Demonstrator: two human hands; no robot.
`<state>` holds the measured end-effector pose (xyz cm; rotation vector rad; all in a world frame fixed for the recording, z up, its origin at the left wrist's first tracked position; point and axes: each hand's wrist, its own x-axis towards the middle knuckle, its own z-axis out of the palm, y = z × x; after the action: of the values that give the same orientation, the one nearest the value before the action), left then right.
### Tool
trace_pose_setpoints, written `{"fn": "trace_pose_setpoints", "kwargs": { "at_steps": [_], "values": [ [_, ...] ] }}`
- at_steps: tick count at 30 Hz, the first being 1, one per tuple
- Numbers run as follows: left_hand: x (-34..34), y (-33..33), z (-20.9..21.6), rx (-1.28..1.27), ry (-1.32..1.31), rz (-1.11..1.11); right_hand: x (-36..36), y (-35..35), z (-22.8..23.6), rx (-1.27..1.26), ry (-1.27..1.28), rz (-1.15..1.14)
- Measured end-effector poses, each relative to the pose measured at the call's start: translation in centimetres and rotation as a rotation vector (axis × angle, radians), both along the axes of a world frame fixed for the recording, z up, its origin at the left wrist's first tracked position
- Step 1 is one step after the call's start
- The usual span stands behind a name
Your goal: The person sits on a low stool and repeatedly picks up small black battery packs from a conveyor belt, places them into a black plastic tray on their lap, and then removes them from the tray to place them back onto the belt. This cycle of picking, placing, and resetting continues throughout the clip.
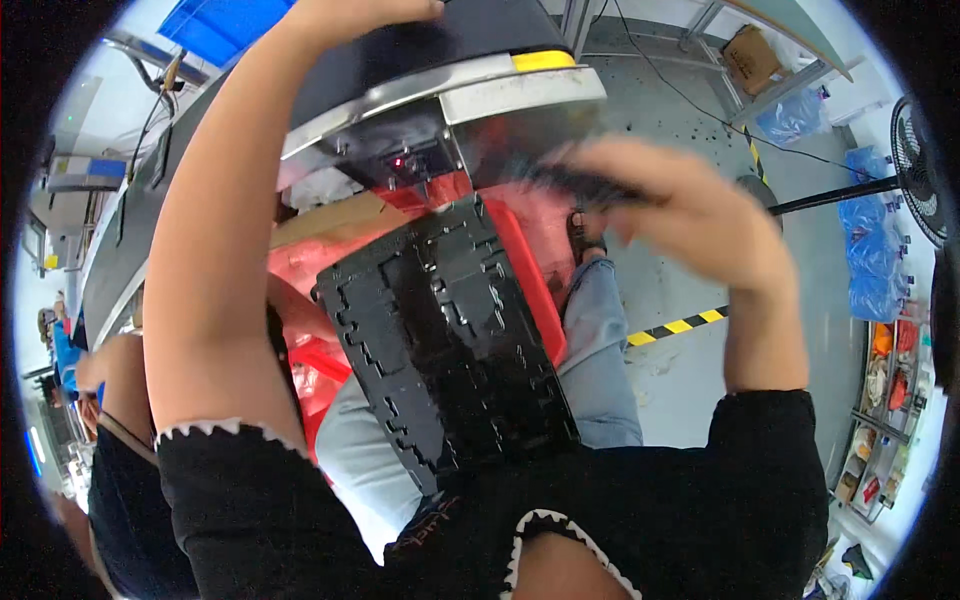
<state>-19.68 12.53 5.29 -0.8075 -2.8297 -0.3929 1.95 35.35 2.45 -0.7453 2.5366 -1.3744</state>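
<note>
Two hands are up in front of me, and they work at different heights. My left hand point(375, 10) reaches far up over the dark top of the conveyor machine point(470, 90), almost out of the picture at the upper edge; I cannot tell whether its fingers are apart or together, since only the heel of the hand shows. My right hand point(690, 215) is blurred with motion at the right, and its fingers look closed around a thin dark part point(580, 185) held just under the machine's shiny metal edge, though the blur makes me hedge on the grip.

The black moulded tray point(445, 340), with its rows of stepped pockets, lies tilted across my lap, near me and a little left of centre, its far end leaning against the red crate point(525, 260) beneath the machine. My jeans point(600, 340) show to the right of it, and beyond them the grey floor with a yellow-and-black striped tape line point(680, 327).

To do this step well, I judge that the right hand should slow so the dark part stays square in the fingers, and the tray should be kept steady on the lap so that its pockets face up. The left arm crosses the view, so I would keep it high and clear of the tray.

At the far left another person's arm point(110, 380) is close by.
</note>
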Motion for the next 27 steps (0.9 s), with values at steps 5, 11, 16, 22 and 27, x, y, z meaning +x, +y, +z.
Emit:
{"fn": "trace_pose_setpoints", "kwargs": {
  "at_steps": [5, 11, 16, 22, 27],
  "values": [
    [10.8, -8.3, -1.2, 0.112, 0.131, -0.242, 2.6, -8.4, -6.7, 0.16, 0.004, 0.122],
    [23.7, -14.1, -8.0, 0.03, -0.287, -0.095, 6.7, -17.6, -10.4, 0.734, 0.325, 0.071],
    [26.4, -16.0, -13.0, -0.016, -0.292, -0.172, 5.6, -16.7, -6.7, 0.579, 0.255, 0.052],
    [26.0, -16.1, -14.5, -0.078, -0.275, -0.165, -5.5, -10.4, 0.4, 0.133, 0.754, -0.363],
    [26.4, -13.1, -13.9, -0.138, -0.246, -0.203, -20.9, -6.4, -0.1, 0.373, 0.839, -0.746]
  ]
}}
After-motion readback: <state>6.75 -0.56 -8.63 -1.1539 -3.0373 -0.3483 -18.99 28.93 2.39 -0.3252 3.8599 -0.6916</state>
